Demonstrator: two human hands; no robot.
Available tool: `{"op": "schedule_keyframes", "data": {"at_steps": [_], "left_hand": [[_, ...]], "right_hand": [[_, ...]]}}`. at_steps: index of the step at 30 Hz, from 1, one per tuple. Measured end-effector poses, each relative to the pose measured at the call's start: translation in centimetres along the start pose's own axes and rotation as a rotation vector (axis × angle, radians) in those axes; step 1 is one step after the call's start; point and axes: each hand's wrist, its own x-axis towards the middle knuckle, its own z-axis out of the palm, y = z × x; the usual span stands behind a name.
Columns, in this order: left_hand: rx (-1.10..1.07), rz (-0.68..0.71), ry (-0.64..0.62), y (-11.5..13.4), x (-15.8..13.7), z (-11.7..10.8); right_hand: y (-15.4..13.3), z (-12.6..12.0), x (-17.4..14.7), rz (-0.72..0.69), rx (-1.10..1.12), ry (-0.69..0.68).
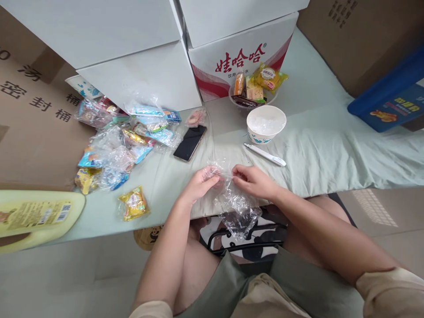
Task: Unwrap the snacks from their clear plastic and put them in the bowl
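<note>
A crinkled clear plastic bag [240, 207] stretches between my hands near the front edge of the cloth-covered surface, its lower part hanging over that edge. My left hand [202, 183] is closed on the bag's upper left side, with some fingers behind the film. On the right side, my right hand [251, 179] pinches the plastic between thumb and curled fingers. Just beyond lies a slim white tool, seemingly a utility knife [265, 154]. Behind it stands a patterned paper bowl [261, 138] with clear plastic inside. A dark phone [190, 142] rests beyond my left hand.
Several wrapped snacks [115, 145] lie heaped at left, with one yellow-wrapped cake [134, 203] apart. A clear bowl [236, 102] holds packaged snacks before a printed white carton [212, 70]. A yellow jug [39, 216] lies left; a blue container [387, 99] is at right.
</note>
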Motion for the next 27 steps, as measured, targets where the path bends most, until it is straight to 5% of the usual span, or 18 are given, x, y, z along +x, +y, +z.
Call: {"op": "schedule_keyframes", "data": {"at_steps": [11, 19, 27], "left_hand": [[0.36, 0.045, -0.025, -1.2, -0.5, 0.3], [0.116, 0.014, -0.015, -0.6, -0.5, 0.2], [-0.086, 0.016, 0.078, -0.5, -0.5, -1.0]], "right_hand": [[-0.2, 0.8, 0.1, -0.01, -0.222, -0.114], [0.0, 0.4, 0.3, 0.002, -0.093, -0.051], [-0.5, -0.5, 0.0, 0.183, 0.172, -0.011]]}}
